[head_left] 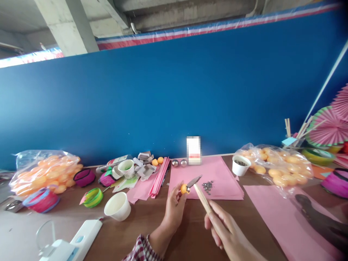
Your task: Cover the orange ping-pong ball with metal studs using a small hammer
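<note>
My left hand (174, 208) pinches a small orange ball (184, 189) between thumb and fingertips, above the brown table. My right hand (227, 232) grips the wooden handle of a small hammer (199, 190), whose metal head rests against the ball's right side. Just beyond the hammer head, a little heap of small metal pieces (208, 186) lies on a stack of pink paper (217, 170).
A white paper cup (118, 206) stands left of my hands; another cup (240, 165) holds dark bits. Bags of orange balls (43, 174) (282, 165) sit at both sides. Coloured rings, folded paper fans (330, 127), a white device (78, 241) and more pink sheets (285, 217) crowd the table.
</note>
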Available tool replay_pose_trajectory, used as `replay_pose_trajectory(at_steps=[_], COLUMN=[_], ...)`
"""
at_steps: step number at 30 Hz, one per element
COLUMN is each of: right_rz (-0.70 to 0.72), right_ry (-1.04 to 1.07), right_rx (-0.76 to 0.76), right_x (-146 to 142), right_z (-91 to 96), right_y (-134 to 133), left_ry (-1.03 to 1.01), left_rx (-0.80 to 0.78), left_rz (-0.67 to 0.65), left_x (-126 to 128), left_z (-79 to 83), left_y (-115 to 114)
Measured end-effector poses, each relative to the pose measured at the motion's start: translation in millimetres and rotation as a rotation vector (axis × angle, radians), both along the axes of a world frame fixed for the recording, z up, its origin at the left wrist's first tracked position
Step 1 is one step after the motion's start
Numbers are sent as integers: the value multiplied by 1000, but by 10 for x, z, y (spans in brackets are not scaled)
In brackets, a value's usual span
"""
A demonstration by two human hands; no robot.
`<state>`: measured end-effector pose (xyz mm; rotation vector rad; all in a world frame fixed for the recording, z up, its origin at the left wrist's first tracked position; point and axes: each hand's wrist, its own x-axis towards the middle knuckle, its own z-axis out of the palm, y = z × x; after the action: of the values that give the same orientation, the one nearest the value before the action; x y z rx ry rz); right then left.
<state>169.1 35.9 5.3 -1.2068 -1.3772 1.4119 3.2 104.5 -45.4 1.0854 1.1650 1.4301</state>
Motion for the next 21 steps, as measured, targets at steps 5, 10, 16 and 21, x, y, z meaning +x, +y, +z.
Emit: replay_pose_trajectory(at_steps=[5,10,16,21], right_rz=[9,-3,8,20], right_ry=[-18,5,-1,13], right_rx=[1,26,20,17], right_x=[-12,-2,-15,-4], right_z=[8,-39,-9,-14], right_y=[-1,15,-20,-5], left_ry=[-43,-35,2,-6], left_rx=[-33,-16,-16,-14], left_rz=[-1,29,12,4], left_x=[10,7,4,0], left_z=[14,15,46,22], left_y=[-4,-7,-31,-30])
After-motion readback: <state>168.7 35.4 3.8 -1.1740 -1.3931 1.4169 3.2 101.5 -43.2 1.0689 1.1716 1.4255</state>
